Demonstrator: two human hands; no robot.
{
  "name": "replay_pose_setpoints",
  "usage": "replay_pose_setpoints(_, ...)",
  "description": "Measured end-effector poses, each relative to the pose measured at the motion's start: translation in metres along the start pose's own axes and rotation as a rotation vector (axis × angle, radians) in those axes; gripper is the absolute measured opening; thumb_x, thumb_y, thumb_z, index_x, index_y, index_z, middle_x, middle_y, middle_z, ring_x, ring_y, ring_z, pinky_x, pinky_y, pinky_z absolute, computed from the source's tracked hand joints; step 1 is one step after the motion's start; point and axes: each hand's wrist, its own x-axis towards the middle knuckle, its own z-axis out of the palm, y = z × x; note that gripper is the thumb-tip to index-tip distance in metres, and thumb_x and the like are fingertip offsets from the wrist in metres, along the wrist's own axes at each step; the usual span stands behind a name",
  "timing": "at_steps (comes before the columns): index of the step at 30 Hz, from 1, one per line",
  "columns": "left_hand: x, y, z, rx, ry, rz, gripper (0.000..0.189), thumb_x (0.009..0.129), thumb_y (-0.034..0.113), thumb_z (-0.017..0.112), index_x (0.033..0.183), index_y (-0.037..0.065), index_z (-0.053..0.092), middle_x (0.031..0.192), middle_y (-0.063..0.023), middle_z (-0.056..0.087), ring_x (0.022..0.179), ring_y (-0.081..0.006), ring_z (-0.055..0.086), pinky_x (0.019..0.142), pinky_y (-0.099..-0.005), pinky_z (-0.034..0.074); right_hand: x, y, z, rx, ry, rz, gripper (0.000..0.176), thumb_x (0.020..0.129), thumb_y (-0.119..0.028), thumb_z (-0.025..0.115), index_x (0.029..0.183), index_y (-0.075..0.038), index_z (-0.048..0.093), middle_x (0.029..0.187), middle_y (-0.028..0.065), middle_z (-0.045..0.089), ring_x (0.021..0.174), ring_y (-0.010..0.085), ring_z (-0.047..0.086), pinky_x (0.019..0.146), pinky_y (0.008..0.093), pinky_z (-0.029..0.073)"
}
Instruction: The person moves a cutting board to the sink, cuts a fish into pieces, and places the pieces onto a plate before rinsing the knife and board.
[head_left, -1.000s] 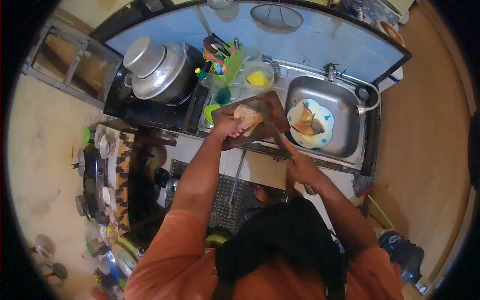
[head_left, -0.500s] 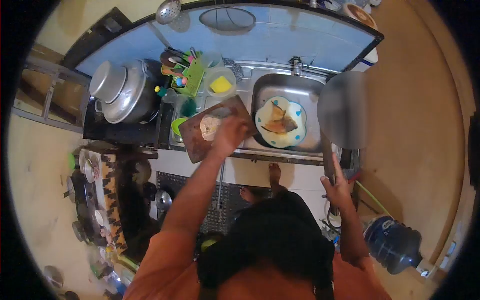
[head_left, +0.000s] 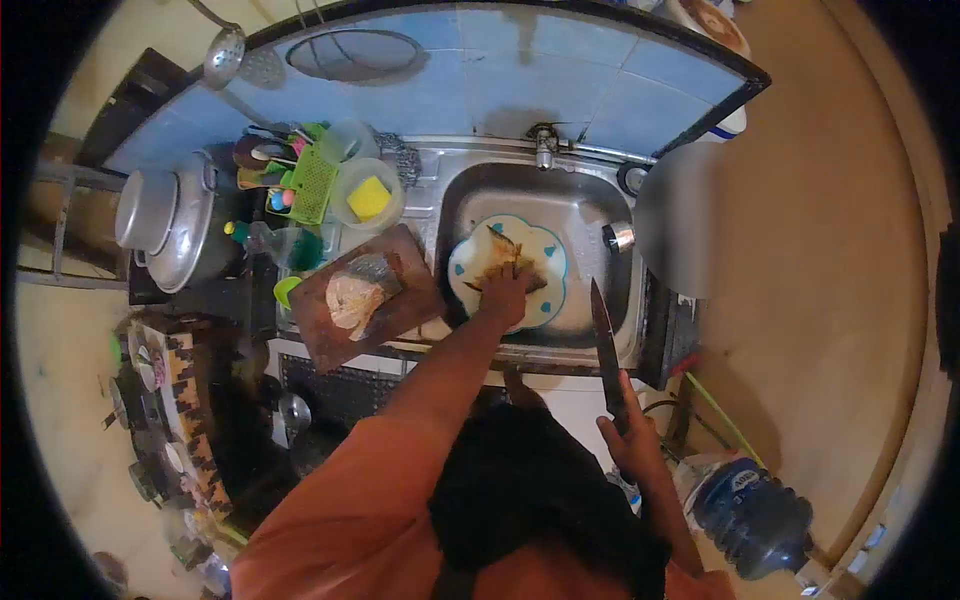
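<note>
Overhead, looks steeply down past the wearer's own head and orange sleeves onto a crowded kitchen counter with a steel sink [head_left: 590, 215] at centre. Reaches the left hand [head_left: 505, 297] into the sink, fingers curled down onto browned fish pieces [head_left: 498, 262] lying on a white plate [head_left: 458, 272] with blue trim; clearly touches them, though cannot tell whether gripping or only pressing. Clenches the right hand [head_left: 632, 440] around the handle of a long knife [head_left: 603, 335], held low at 4 o'clock from the plate, blade pointing toward 12 o'clock over the sink's right rim, well apart from the left hand. Shows a wooden cutting board [head_left: 400, 310] at 9 o'clock from the plate, just beside the sink, bearing one pale piece of fish [head_left: 352, 297]. Sets a clear tub [head_left: 340, 205] holding a yellow sponge [head_left: 368, 197] at 12 o'clock from the board, a green utensil rack [head_left: 312, 185] beside it, a lidded metal pot [head_left: 165, 220] farther toward 9 o'clock, and a blue water jug [head_left: 750, 510] on the floor at 5 o'clock. Suggests a few risks: slippery fish sliding off the plate into the basin under a loose grip; bare blade held off to the side while the left hand works, liable to nick the left forearm or strike the sink rim on any swing toward the board
</note>
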Motion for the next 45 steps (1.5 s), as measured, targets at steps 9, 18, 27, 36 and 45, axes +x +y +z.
replay_pose_setpoints(9,0.017,-0.004,-0.005,0.152,-0.084,0.034,0.043,0.087,0.014,0.052,0.129,0.021,0.053,0.106,-0.0152,0.060,0.099,-0.0336,0.058,0.078,-0.0502,0.044,0.019,0.012,-0.019,-0.025,0.022,-0.036,0.079,0.087,-0.013,0.065,0.152,-0.019,0.021,0.093,0.0231,0.068,0.082,0.0333,0.069,0.072,0.0382,0.052)
replay_pose_setpoints(18,0.032,0.004,-0.068,-0.460,-0.007,-0.036,0.045,0.084,0.003,0.059,0.128,0.010,0.052,0.108,-0.0124,0.061,0.101,-0.0290,0.060,0.084,-0.0395,0.048,0.023,-0.004,-0.020,0.050,-0.049,-0.096,0.080,0.086,-0.010,0.065,0.152,-0.019,0.021,0.100,0.0252,0.067,0.090,0.0376,0.068,0.077,0.0403,0.051)
replay_pose_setpoints(27,-0.016,-0.029,-0.174,-1.788,0.061,-0.536,0.027,0.097,0.003,0.048,0.124,0.005,0.046,0.106,-0.0110,0.064,0.099,-0.0291,0.066,0.086,-0.0446,0.056,0.029,-0.031,-0.040,0.034,-0.168,-0.048,0.080,0.086,-0.007,0.065,0.152,-0.020,0.023,0.110,0.0238,0.066,0.098,0.0304,0.067,0.084,0.0362,0.050)
replay_pose_setpoints(36,-0.084,-0.058,-0.213,-1.934,0.202,-0.397,0.028,0.102,0.018,0.043,0.126,0.004,0.047,0.108,-0.0129,0.064,0.102,-0.0322,0.065,0.089,-0.0480,0.056,0.078,-0.036,-0.021,-0.137,-0.058,-0.351,0.082,0.085,-0.007,0.062,0.153,-0.026,0.021,0.103,0.0243,0.067,0.087,0.0359,0.068,0.079,0.0424,0.053)
replay_pose_setpoints(45,-0.126,-0.053,-0.230,-2.059,0.285,-0.451,0.042,0.102,0.030,0.043,0.131,0.000,0.046,0.119,-0.0145,0.063,0.108,-0.0308,0.062,0.094,-0.0454,0.052,0.182,-0.022,0.038,-0.901,-0.167,-0.407,0.075,0.083,-0.012,0.060,0.149,-0.030,0.029,0.106,0.0199,0.061,0.091,0.0372,0.064,0.078,0.0484,0.053)
